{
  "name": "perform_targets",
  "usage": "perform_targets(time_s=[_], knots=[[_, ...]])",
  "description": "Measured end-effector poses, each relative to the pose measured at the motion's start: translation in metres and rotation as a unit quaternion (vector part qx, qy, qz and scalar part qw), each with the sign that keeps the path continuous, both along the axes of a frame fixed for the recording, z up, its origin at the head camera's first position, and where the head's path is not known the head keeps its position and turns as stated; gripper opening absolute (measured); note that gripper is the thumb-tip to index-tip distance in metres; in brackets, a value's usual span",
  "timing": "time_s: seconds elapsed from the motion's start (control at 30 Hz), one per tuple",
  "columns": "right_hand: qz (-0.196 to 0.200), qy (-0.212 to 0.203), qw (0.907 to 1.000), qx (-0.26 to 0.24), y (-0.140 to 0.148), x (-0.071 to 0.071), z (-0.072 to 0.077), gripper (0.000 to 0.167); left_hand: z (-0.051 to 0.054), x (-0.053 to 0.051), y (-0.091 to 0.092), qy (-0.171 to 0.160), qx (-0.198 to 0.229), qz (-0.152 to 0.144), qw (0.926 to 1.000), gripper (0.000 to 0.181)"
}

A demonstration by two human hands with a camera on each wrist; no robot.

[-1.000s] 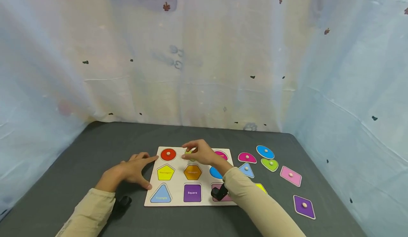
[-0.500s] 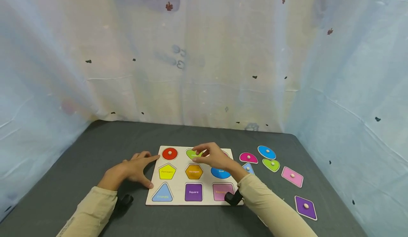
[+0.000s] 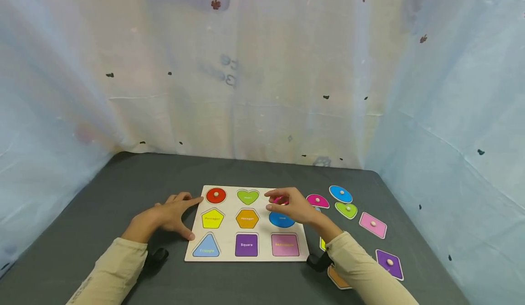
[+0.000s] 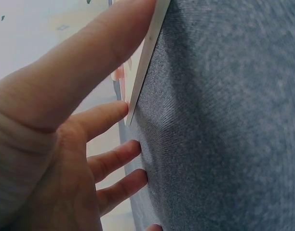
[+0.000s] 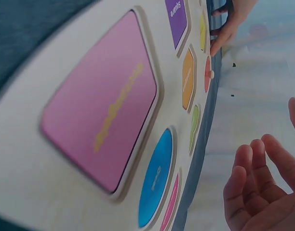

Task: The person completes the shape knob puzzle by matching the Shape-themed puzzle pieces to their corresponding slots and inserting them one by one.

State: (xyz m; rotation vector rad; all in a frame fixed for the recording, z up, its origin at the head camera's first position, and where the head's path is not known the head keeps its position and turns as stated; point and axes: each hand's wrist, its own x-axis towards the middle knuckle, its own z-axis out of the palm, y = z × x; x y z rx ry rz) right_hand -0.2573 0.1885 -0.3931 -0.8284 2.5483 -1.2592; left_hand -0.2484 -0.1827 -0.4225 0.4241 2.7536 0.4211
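Observation:
A white shape-puzzle board (image 3: 227, 239) lies on the dark cloth. Its printed recesses include a green heart (image 3: 248, 197), an orange hexagon (image 3: 247, 219) and a blue oval (image 3: 281, 219). The red circle piece (image 3: 216, 195), with a wooden knob, sits in its top left recess. My left hand (image 3: 164, 216) steadies the board's left edge, thumb and index finger spread against it, as the left wrist view also shows. Above the upper right of the board hovers my right hand (image 3: 294, 205), fingers loosely bent; nothing is in it in the right wrist view (image 5: 263, 192). It partly covers the pink recess.
Several knobbed pieces lie right of the board: a pink semicircle (image 3: 317, 200), blue oval piece (image 3: 340, 193), green heart piece (image 3: 346, 210), pink rectangle (image 3: 373, 225) and purple square (image 3: 389, 264). My right forearm partly hides an orange piece (image 3: 338, 279). A pale curtain (image 3: 262, 113) hangs behind.
My right hand has moved right from the heart recess across the board, uncovering the printed heart. My left hand has stayed at the board's edge. The red circle piece stays in its recess.

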Motion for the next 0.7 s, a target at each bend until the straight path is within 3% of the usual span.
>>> perform_targets(time_s=[0.2,0.43,0.7], knots=[[-0.019,-0.017,0.9997,0.004,0.019,0.003,-0.002,0.042,0.003,-0.002,-0.003,0.002,0.003,-0.003,1.0,0.113],[-0.036,-0.002,0.9993,-0.006,0.047,0.008,-0.004,0.042,0.003,-0.003,-0.003,0.002,-0.001,-0.004,1.0,0.114],[-0.089,-0.016,0.9957,-0.019,0.081,0.013,-0.004,0.042,0.003,-0.001,-0.002,-0.006,-0.001,-0.005,1.0,0.114]])
